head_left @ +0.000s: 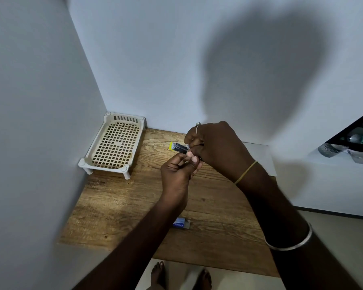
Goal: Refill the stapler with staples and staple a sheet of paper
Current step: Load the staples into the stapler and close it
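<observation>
A small black stapler (180, 148) with a yellow end is held in the air above the wooden table (117, 206), its yellow tip pointing left. My left hand (177, 174) grips it from below with thumb and fingers. My right hand (216, 147) closes over its rear part from above; what the fingertips pinch is hidden. A small blue and white staple box (181, 223) lies on the table near the front, partly behind my left forearm. A white sheet of paper (258, 158) lies at the table's back right, mostly behind my right hand.
A cream plastic mesh tray (115, 143) on short legs stands in the back left corner against the white walls. A white ledge at the right holds dark and teal items (352, 141). Bare feet show on the floor below the table's front edge.
</observation>
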Demonstrator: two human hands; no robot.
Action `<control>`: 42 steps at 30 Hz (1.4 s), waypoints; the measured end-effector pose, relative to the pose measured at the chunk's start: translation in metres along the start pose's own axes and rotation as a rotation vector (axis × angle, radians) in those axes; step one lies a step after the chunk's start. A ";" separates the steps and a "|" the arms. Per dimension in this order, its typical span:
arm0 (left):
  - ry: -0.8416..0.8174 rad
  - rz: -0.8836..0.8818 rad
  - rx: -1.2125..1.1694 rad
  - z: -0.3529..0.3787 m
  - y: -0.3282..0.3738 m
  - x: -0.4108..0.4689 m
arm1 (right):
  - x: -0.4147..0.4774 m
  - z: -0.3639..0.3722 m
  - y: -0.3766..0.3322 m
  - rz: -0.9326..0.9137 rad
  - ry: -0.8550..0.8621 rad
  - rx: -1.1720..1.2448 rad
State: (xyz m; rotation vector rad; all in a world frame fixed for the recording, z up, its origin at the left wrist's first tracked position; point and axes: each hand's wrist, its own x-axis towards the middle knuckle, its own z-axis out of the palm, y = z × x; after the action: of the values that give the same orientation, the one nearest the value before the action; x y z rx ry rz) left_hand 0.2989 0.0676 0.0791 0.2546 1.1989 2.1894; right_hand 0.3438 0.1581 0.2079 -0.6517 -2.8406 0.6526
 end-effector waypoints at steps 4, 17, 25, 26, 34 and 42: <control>0.022 -0.017 0.001 0.000 0.000 0.000 | 0.000 0.000 0.001 -0.012 0.007 -0.008; -0.038 0.017 0.045 -0.007 -0.005 0.005 | 0.002 0.009 0.014 0.038 0.021 0.099; -0.018 0.002 0.048 -0.005 -0.007 0.004 | -0.004 0.012 0.015 0.031 0.038 0.061; -0.015 -0.001 0.042 -0.005 -0.008 0.004 | -0.005 0.013 0.016 0.027 0.047 0.060; -0.023 -0.014 0.037 -0.005 -0.010 0.004 | -0.006 0.012 0.017 0.014 0.030 0.033; -0.042 -0.039 0.062 -0.005 -0.013 0.003 | -0.012 0.011 0.019 -0.047 -0.017 -0.093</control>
State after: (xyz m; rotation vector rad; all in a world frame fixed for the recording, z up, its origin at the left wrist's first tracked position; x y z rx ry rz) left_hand 0.2992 0.0707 0.0654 0.2990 1.2398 2.1053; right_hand 0.3585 0.1638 0.1890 -0.5940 -2.9074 0.5233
